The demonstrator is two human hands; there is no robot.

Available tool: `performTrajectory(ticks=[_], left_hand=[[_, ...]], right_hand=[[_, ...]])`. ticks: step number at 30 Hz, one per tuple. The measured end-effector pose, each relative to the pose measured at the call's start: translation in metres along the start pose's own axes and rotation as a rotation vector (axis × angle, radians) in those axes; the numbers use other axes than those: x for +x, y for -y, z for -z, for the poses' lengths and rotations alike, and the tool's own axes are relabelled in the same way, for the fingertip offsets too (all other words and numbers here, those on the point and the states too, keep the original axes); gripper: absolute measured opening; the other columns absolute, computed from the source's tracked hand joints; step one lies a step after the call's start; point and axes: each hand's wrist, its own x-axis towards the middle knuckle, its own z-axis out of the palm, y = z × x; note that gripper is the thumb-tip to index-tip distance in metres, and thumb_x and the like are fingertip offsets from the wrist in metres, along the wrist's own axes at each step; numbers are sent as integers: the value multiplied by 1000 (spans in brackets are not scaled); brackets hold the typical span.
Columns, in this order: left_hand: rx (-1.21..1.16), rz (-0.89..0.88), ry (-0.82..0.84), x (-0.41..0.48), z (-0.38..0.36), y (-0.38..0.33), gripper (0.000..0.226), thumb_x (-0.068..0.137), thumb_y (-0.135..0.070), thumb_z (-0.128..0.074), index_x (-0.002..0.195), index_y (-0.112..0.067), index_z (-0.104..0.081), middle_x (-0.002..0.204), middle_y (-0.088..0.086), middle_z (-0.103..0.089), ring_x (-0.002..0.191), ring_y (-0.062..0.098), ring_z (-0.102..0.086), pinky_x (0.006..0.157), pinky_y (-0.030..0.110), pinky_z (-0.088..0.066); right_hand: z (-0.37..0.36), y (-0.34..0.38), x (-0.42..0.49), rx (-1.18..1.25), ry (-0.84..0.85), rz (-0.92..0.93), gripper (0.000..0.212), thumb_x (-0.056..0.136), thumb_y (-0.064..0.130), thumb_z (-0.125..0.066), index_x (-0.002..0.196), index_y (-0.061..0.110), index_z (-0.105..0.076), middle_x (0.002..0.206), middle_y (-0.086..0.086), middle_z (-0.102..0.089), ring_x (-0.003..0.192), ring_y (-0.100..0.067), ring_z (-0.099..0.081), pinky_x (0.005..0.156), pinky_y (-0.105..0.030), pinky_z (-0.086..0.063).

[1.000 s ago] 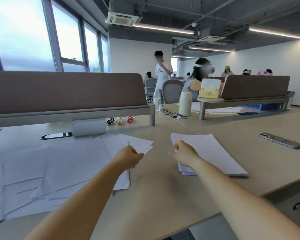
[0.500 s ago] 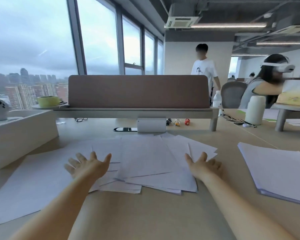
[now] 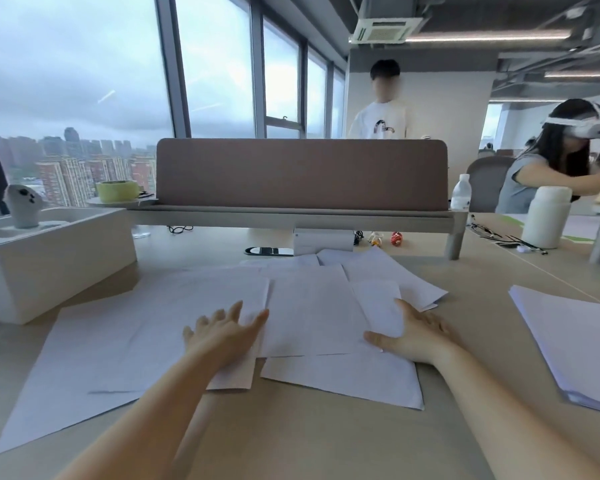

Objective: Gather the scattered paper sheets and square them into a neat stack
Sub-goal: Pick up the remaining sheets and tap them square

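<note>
Pressing open left hand point(image 3: 222, 336) flat on scattered sheets point(image 3: 309, 306). Bracing sheets' right edge with right hand point(image 3: 413, 336), fingers straight, thumb out.

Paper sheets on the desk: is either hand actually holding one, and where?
Nothing is gripped. The left hand lies flat on the paper sheets; the right hand is open against one sheet's right edge.

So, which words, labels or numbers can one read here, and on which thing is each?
No text is readable.
Sheets: any print is too faint to read.
Bottle label: too small.
T-shirt: a dark graphic, no legible letters.
</note>
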Motion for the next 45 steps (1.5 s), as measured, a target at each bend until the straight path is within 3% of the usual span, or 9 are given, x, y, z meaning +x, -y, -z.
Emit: performTrajectory(ticks=[6,12,18,22,26,30,36,41,45], left_hand=[[46,7,-2,2,-3,7,85,74,-87,-15,148,-46,-12,162,1,-1,148,32,0,116,55,1],[23,-67,-9,2,-9,-1,84,77,-84,-12,150,-42,-13,161,-5,-12,148,27,-6,116,51,-5],[-60,13,-170,0,0,-1,81,79,-81,-22,147,-37,-25,159,-2,-22,146,29,-16,115,52,-10],[-39,178,-42,-3,1,7,88,73,-87,-12,148,-42,-18,161,0,-11,147,36,-6,112,62,-5],[-72,56,-41,-9,2,-5,83,79,-82,-12,150,-38,-20,160,1,-17,145,30,-18,113,50,-17],[-160,-71,-42,-10,1,-12,74,84,-76,-21,148,-38,-26,159,-5,-22,144,29,-22,114,44,-20],[-30,-168,105,-10,3,3,75,76,-74,-49,143,-54,-21,161,-12,-4,149,21,2,117,52,6],[-15,-112,110,-9,9,12,86,70,-82,-48,145,-52,-18,161,-9,-6,149,22,0,118,52,2],[54,-112,74,-11,2,10,94,68,-89,-33,148,-45,-14,161,-6,-10,149,25,-6,118,49,-6]], right_hand=[[4,-6,-6,193,82,64,139,33,89,-63,148,40,0,159,-3,-15,146,-24,-13,115,-42,-25],[6,16,-15,783,112,173,106,74,49,-72,151,32,-1,159,8,-5,146,-19,-11,112,-38,-22],[-2,31,-7,1296,-123,-28,83,76,21,-78,141,19,-27,135,-1,-43,112,-25,-54,81,-38,-50],[-12,24,1,1235,-93,-136,97,53,31,-89,131,2,-39,118,-12,-60,101,-31,-64,85,-46,-55],[-30,20,13,1153,43,-27,108,30,58,-88,122,11,-53,113,-6,-67,102,-28,-66,94,-46,-51],[-29,30,7,1091,83,60,94,42,55,-86,120,16,-53,116,0,-67,106,-23,-64,96,-44,-50],[-21,34,-3,1054,22,70,58,66,16,-77,119,10,-54,113,-8,-67,102,-28,-64,92,-46,-52],[-4,27,-8,1116,-91,-34,22,88,1,-55,109,3,-61,103,-11,-68,96,-31,-64,82,-39,-53],[-3,31,-14,1120,10,-21,22,92,-3,-47,104,10,-61,97,-6,-67,92,-27,-62,77,-33,-51]])
